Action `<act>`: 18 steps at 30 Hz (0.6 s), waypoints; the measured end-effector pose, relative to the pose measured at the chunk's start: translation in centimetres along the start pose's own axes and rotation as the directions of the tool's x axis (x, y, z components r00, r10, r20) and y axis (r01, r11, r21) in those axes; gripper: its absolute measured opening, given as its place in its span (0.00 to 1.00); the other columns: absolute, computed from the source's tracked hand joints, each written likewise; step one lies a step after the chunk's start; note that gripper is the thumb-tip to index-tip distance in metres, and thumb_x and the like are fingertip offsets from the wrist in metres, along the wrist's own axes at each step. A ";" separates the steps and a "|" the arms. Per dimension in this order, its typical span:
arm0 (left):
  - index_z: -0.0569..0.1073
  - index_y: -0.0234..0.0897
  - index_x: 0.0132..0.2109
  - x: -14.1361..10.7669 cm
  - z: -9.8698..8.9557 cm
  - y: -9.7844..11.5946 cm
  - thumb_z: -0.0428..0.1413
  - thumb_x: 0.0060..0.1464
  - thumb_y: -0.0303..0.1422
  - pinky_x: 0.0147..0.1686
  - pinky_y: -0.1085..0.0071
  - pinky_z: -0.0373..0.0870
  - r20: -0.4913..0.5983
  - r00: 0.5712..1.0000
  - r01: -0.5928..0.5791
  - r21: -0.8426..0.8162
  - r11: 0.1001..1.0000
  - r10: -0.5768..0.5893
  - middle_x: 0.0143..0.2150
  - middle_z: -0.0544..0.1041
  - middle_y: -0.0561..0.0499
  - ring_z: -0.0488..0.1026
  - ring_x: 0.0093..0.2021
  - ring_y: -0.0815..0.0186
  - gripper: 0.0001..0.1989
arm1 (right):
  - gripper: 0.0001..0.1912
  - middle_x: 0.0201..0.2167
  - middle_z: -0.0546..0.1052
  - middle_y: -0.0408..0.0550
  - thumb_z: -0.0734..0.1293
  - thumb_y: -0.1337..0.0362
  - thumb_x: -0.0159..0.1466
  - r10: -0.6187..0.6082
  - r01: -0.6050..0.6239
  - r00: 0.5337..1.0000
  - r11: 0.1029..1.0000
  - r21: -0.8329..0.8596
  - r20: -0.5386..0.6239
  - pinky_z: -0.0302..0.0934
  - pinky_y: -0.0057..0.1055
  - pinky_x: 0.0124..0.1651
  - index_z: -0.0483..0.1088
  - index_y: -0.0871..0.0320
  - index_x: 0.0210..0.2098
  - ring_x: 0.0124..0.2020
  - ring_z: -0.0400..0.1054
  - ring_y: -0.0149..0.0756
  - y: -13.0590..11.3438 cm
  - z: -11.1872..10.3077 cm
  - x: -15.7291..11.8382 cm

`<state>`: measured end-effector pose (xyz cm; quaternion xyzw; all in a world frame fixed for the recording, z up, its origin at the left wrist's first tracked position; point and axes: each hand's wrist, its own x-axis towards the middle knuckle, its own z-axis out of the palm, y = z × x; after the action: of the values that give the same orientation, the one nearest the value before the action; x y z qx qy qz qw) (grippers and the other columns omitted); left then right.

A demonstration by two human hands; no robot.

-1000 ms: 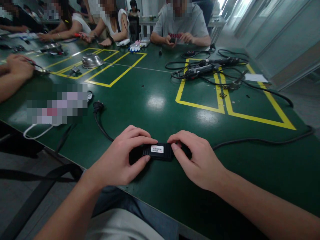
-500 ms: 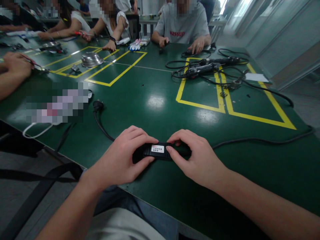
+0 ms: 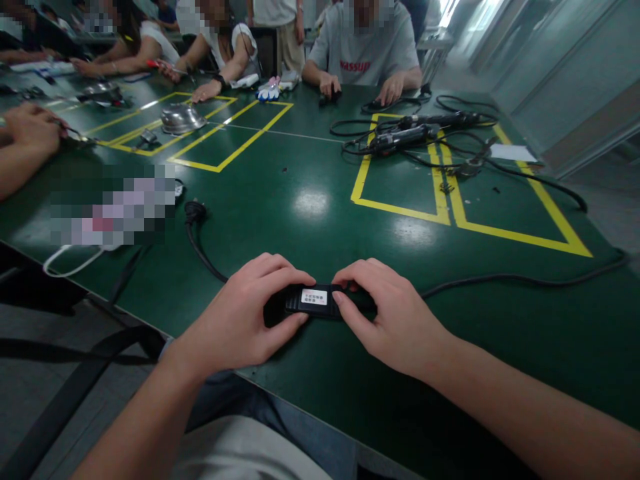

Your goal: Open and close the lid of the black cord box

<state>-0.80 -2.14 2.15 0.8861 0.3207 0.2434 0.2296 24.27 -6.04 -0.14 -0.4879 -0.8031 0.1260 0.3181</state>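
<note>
A small black in-line cord box (image 3: pixel 320 311) with a white printed label lies in front of me near the table's front edge. My left hand (image 3: pixel 245 310) grips its left end between thumb and fingers. On the other end, my right hand (image 3: pixel 385 307) has thumb and fingertips closed on the box. A black cord with a plug (image 3: pixel 195 212) leads out past my left hand, and a longer black cord (image 3: pixel 500 278) runs off to the right. Both ends of the box are partly hidden by my fingers.
Yellow tape marks areas on the green table (image 3: pixel 280 233). Black electric screwdrivers (image 3: pixel 407 139) with tangled cords lie at the back right. A metal bowl (image 3: pixel 183 119) stands at the back left. A blurred-out item (image 3: pixel 120 210) lies left. Several people sit around the table.
My hands and the cord box have stayed almost in place. Across the table, a co-worker's hand has shifted slightly, and a standing person in the background has moved further into view.
</note>
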 end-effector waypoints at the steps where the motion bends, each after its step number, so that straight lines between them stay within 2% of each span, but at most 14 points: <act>1: 0.80 0.39 0.57 0.0 0.0 0.0 0.63 0.65 0.30 0.51 0.61 0.77 0.000 1.000 0.001 -0.001 1.000 -0.001 0.51 0.82 0.47 0.78 0.50 0.58 0.14 | 0.06 0.36 0.81 0.50 0.64 0.68 0.73 0.000 0.000 1.000 1.000 0.000 0.000 0.66 0.41 0.41 0.74 0.56 0.42 0.37 0.74 0.44 0.0 0.0 0.0; 18: 0.80 0.39 0.57 0.0 0.0 0.1 0.63 0.64 0.30 0.53 0.60 0.78 0.000 1.000 0.000 -0.002 1.000 0.000 0.52 0.83 0.45 0.80 0.52 0.56 0.15 | 0.04 0.37 0.81 0.50 0.66 0.68 0.73 0.038 -0.038 0.999 0.999 0.015 0.038 0.66 0.41 0.43 0.74 0.54 0.43 0.39 0.74 0.45 0.0 -0.1 0.0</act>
<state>-0.77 -2.23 2.15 0.8859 0.3205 0.2434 0.2305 24.32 -5.99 -0.10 -0.4981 -0.7985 0.1475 0.3043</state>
